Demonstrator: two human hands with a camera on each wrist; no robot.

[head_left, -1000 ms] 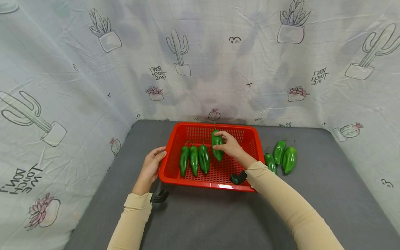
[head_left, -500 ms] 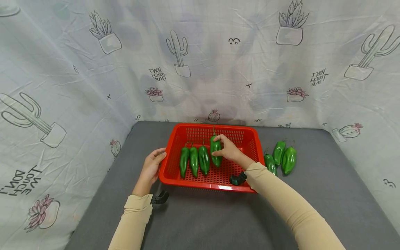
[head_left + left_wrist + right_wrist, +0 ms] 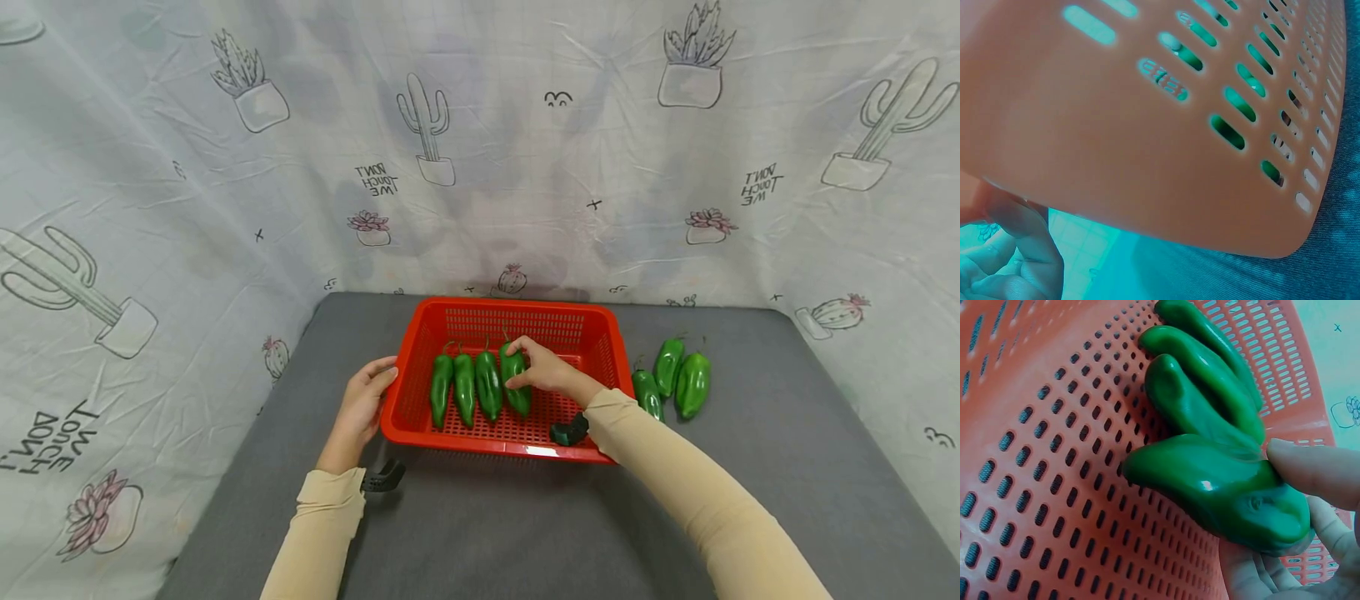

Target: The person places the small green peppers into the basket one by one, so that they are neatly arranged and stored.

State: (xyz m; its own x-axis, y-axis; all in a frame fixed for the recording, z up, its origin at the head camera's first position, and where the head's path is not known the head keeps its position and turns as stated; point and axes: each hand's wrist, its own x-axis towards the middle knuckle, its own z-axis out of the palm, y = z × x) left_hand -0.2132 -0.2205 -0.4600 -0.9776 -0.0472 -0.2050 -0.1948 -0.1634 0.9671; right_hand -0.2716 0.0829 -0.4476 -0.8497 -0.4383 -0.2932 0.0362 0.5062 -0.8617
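In the head view a red plastic basket (image 3: 465, 442) sits on the grey table. My left hand (image 3: 362, 404) grips its left rim; the left wrist view shows curled fingers (image 3: 1029, 244) at the basket's edge. Inside the basket, my right hand (image 3: 551, 371) holds a green pepper (image 3: 520, 403) between thumb and fingers, close over the slotted floor. This pepper lines up beside three others: a left one (image 3: 441, 392), a middle one (image 3: 464, 392) and a right one (image 3: 489, 385). In the right wrist view the held pepper (image 3: 1210, 478) overlaps the nearest of them.
Three more green peppers, among them a large one (image 3: 693, 385), lie on the table (image 3: 780, 433) right of the basket. A cactus-print cloth (image 3: 487, 225) hangs behind and at both sides. Black devices (image 3: 384, 477) are strapped to both wrists.
My right hand has brought the pepper down and toward me, slightly left, to beside the row of three. The left hand stays on the basket rim.
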